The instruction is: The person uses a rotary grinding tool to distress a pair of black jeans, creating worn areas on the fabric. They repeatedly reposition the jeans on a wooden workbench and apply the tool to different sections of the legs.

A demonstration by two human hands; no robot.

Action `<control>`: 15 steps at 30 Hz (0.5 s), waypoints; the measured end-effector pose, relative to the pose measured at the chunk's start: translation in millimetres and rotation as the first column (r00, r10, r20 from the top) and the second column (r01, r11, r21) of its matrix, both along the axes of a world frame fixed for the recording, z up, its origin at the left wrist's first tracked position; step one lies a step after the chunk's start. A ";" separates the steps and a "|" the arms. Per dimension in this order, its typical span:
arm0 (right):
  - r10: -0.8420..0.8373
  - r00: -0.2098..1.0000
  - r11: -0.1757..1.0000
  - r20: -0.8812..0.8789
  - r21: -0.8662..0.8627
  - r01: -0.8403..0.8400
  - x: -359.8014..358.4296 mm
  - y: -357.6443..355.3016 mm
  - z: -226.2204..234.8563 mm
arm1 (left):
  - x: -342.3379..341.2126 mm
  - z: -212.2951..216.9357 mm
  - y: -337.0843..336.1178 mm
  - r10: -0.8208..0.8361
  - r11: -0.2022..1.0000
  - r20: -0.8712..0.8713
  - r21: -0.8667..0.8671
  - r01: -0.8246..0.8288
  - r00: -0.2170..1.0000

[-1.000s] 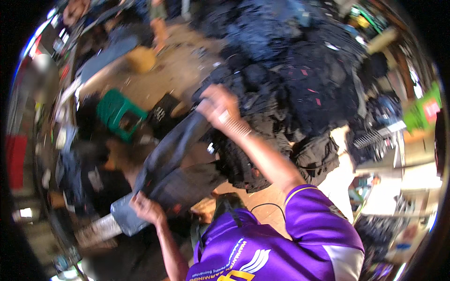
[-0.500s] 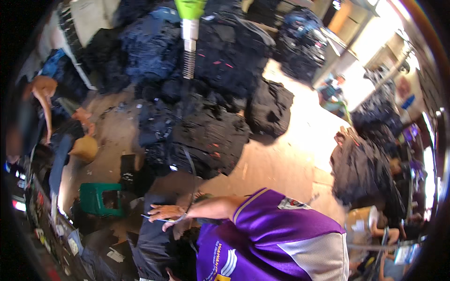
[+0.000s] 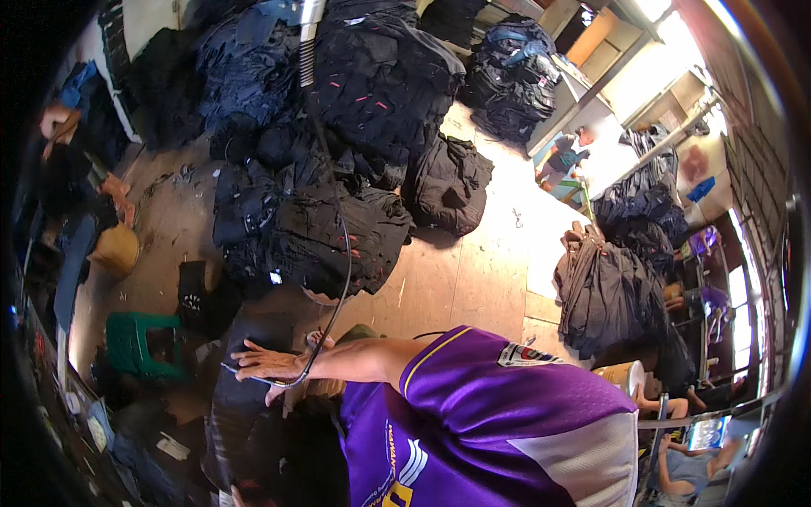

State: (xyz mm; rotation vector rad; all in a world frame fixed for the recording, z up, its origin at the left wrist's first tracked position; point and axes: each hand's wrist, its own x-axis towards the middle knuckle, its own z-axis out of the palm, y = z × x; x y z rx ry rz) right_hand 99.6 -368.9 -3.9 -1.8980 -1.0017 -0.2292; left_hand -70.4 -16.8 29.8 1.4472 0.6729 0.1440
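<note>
From the right side of the view, my right arm in a purple sleeve reaches left over a dark garment (image 3: 241, 414). My right hand (image 3: 269, 365) is palm down, its fingers and thumb around a slim pen-like tool (image 3: 230, 368) with a pale tip. A thin dark hose (image 3: 347, 253) drops from a metal coil fitting and loops past the wrist towards this tool; the tool's exact kind is unclear. Of my left hand (image 3: 236, 497), only a few fingers show at the bottom edge, beside the dark garment. Its grip is cut off.
A green plastic stool (image 3: 127, 345) stands left of the garment. Big heaps of dark clothes (image 3: 338, 237) fill the floor ahead, with a brown heap (image 3: 604, 291) to the right. Beside the yellowish bucket (image 3: 621, 378), a person (image 3: 684, 469) sits. Other people are at the left and far right.
The whole view has shifted, so the heaps, stool and my right arm appear farther left and higher. My right hand keeps the tool over the garment.
</note>
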 end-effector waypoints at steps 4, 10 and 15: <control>-0.019 0.996 0.990 0.089 -0.140 0.031 -18.1 15.3 23.1 | -53.0 30.6 59.0 -0.037 0.999 -0.113 -0.026 0.034 0.993; 0.131 0.990 0.952 0.052 -0.285 -0.111 -82.2 128.0 20.9 | -59.7 2.7 147.5 0.130 0.532 -0.245 0.835 0.141 0.961; 0.340 0.927 0.934 -0.159 -0.059 -0.352 -74.9 154.9 21.1 | -49.5 -5.3 107.4 0.413 0.905 -0.282 0.235 -0.355 0.866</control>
